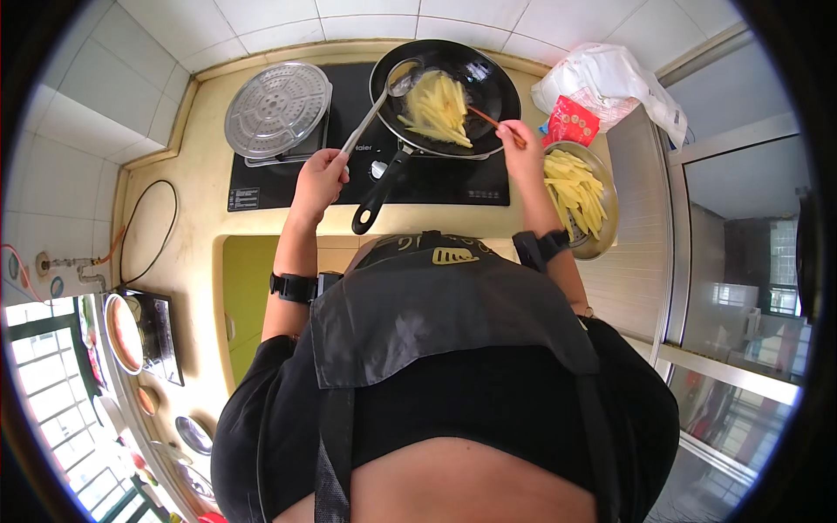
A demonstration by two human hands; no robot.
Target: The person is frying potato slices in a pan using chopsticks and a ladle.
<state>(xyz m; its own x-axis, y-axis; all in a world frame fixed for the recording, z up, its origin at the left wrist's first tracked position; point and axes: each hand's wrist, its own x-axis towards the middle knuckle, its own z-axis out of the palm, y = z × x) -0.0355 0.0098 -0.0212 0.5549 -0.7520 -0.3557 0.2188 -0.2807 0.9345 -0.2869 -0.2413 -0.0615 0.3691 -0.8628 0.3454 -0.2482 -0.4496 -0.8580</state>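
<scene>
My left hand is closed around the handle of a metal ladle, whose bowl rests inside the left rim of a black wok. In my right hand is a pair of reddish-brown chopsticks, their tips at the right side of the potato strips. Those pale yellow potato strips lie heaped in bubbling liquid in the wok. The wok's black handle points towards me between my hands. Just right of my right forearm, a metal bowl holds more potato strips.
A perforated steel steamer plate covers the left burner of the black gas hob. Behind the bowl are a red packet and a white plastic bag. A dark cable loops over the counter at left. Sliding glass doors stand on the right.
</scene>
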